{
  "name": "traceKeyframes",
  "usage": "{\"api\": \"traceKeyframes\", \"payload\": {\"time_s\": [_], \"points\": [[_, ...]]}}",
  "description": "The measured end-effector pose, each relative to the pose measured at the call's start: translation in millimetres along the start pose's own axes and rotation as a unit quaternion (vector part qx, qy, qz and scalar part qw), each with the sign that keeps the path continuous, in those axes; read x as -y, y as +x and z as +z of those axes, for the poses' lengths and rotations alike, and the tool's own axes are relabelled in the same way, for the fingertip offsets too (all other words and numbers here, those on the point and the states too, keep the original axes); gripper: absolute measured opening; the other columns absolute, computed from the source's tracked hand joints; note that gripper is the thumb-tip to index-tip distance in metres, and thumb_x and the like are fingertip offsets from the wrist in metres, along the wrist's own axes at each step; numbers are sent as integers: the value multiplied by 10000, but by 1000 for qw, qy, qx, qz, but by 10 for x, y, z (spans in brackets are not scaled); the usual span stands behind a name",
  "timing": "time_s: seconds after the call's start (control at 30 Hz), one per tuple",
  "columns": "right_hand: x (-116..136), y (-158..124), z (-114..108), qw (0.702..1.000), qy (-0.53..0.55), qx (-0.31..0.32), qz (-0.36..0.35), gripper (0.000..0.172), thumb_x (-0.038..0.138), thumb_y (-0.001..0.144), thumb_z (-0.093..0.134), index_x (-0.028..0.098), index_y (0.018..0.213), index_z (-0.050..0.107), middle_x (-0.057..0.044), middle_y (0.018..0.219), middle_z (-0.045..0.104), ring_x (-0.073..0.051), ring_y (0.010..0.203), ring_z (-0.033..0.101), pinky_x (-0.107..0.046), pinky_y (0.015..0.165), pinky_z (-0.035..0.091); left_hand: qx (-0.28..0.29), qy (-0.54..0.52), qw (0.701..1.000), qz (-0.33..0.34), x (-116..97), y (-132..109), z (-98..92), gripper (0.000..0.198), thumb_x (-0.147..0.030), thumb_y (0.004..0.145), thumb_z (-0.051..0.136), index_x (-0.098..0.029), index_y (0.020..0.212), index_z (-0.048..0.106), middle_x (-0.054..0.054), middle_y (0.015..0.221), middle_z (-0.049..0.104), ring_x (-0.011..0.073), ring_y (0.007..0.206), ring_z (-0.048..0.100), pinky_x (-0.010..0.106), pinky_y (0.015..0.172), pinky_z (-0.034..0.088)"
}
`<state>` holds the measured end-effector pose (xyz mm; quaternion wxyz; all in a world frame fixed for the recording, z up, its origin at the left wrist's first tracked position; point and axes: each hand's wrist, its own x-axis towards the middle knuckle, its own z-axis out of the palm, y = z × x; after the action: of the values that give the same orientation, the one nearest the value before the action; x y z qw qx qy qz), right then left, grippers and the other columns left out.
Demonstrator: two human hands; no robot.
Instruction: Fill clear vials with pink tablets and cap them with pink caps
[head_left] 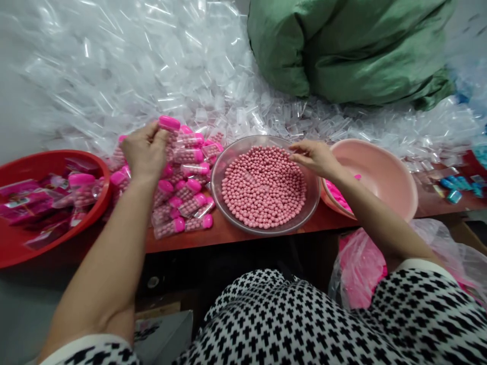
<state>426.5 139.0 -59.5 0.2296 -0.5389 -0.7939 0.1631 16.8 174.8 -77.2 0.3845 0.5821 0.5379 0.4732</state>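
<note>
My left hand (143, 151) is closed round a clear tube with a pink cap (169, 123), held over a pile of filled pink-capped tubes (186, 195) on the red-brown table. My right hand (315, 157) hovers over the far right rim of a clear bowl (219, 167) full of small pink balls (264, 186); its fingers are pinched together, and what they hold is too small to make out.
A red basin (23, 165) with pink packets sits at the left. A pink basin (380, 175) stands right of the bowl. A heap of empty clear tubes (152, 76) and a green sack (350, 45) fill the back. A pink plastic bag (359, 268) hangs below the table edge.
</note>
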Motion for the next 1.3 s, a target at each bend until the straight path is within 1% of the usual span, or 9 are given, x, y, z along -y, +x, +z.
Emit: {"api": "traceKeyframes", "payload": {"time_s": [0.07, 0.17, 0.3, 0.43, 0.57, 0.73, 0.93, 1.07, 1.3], "points": [[96, -30, 85, 993, -28, 106, -42, 251, 291, 892, 656, 148, 1073, 756, -95, 1032, 775, -229, 915, 702, -333, 836, 505, -93, 99, 988, 70, 95, 106, -61, 213, -426, 784, 642, -218, 741, 664, 11, 1013, 782, 309, 1523, 302, 395, 837, 379], [332, -55, 255, 958, -79, 247, -119, 283, 253, 888, 658, 160, 1144, 734, -97, 1144, 755, -225, 985, 694, -296, 824, 467, -95, 189, 971, 111, 219, 147, -27, 288, -451, 764, 652, -166, 737, 625, 44, 1108, 760, 334, 1507, 323, 430, 909, 331], [554, -20, 477, 927, -186, 292, -145, 392, 176, 889, 573, 179, 1267, 675, -115, 1210, 724, -246, 1019, 685, -271, 650, 389, -123, 226, 959, 120, 258, 36, 78, 402, -459, 845, 635, -130, 1076, 661, 55, 1402, 631, 317, 1505, 324, 477, 951, 300], [563, 56, 574, 931, -187, 279, -139, 316, 196, 921, 529, 148, 1165, 723, -130, 1094, 753, -255, 960, 690, -293, 679, 392, -123, 226, 951, 170, 51, -196, 349, 425, -431, 921, 620, -165, 1250, 657, 46, 1349, 669, 276, 1353, 531, 503, 1052, 361], [457, 63, 512, 977, 78, 196, -22, 227, 260, 887, 603, 125, 1012, 737, -81, 931, 761, -207, 862, 684, -305, 770, 482, -8, 95, 986, 139, -200, -476, 841, 509, -525, 869, 662, -176, 1238, 694, 62, 1203, 737, 252, 1116, 677, 462, 1024, 516], [412, -96, 429, 901, 410, 134, 51, 385, 445, 763, 793, 156, 996, 691, -53, 918, 738, -193, 873, 694, -333, 808, 574, 195, -122, 973, 5, -316, -748, 1361, 594, -531, 720, 811, -141, 1157, 716, 129, 1153, 744, 291, 1043, 709, 459, 942, 580], [354, -194, 297, 937, 324, 101, -80, 549, 444, 757, 822, 194, 1204, 623, -70, 1132, 677, -154, 865, 683, -298, 780, 578, 248, -197, 947, -55, -398, -873, 1509, 517, -552, 675, 836, -152, 995, 765, 79, 951, 757, 242, 848, 715, 375, 769, 621], [324, -181, 198, 957, 215, 103, -165, 382, 409, 842, 754, 184, 1141, 677, -73, 1094, 709, -149, 841, 661, -263, 753, 544, 263, -171, 948, -55, -388, -858, 1500, 501, -540, 674, 825, -147, 983, 787, 65, 914, 758, 245, 835, 715, 364, 764, 612], [291, -245, 336, 969, 143, 56, -193, 284, 310, 876, 721, 184, 1123, 662, -86, 1111, 718, -180, 942, 657, -275, 819, 506, 240, -118, 962, -60, -338, -843, 1497, 529, -543, 653, 843, -174, 1031, 808, 81, 1014, 786, 271, 907, 723, 377, 841, 608]]}}
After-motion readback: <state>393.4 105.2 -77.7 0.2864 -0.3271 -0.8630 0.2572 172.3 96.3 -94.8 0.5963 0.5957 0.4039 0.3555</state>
